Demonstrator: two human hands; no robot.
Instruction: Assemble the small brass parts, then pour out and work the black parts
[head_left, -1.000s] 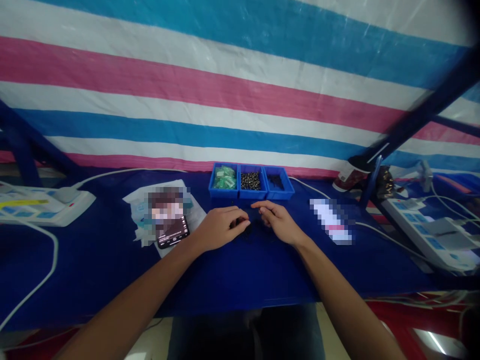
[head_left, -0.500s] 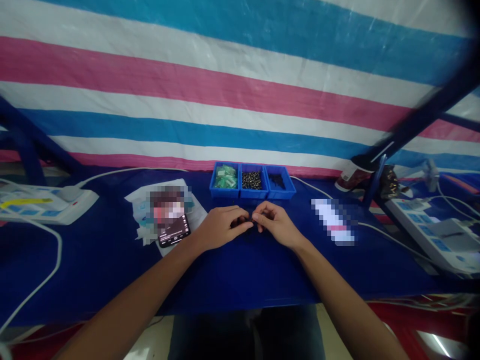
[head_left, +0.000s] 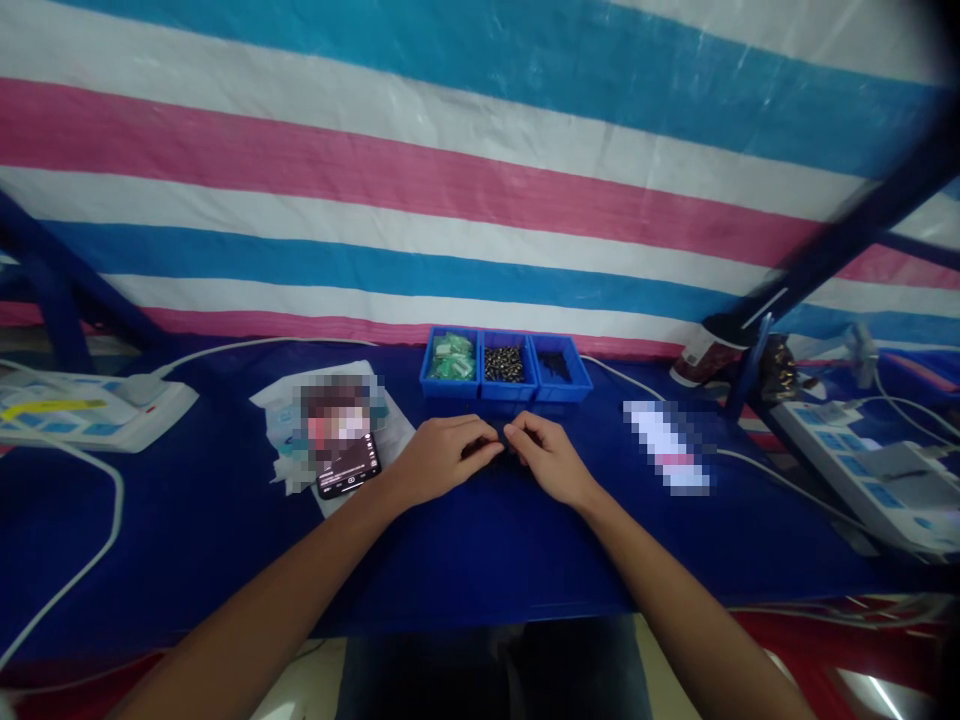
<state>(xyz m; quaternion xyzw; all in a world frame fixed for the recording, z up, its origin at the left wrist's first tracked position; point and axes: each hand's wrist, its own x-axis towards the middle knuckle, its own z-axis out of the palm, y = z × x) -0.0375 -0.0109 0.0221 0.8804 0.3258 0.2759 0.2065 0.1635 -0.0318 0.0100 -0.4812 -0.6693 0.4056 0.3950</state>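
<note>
My left hand and my right hand meet fingertip to fingertip over the blue table. Both are closed, thumbs against forefingers; whatever lies between them is too small and dark to make out. Just beyond the hands, three joined blue bins stand in a row. The left bin has green-and-white packets in it. In the middle bin lie many small dark-and-brass metal pieces. Small black parts fill part of the right bin.
On the left a lit phone lies on a white plastic bag. A second bright screen lies to the right. Power strips with white cables flank the table. A dark cup leans near the blue frame.
The fingers of both hands have shifted slightly, the right ones curling in more. The hands stay together at the same spot, and the bins have not moved.
</note>
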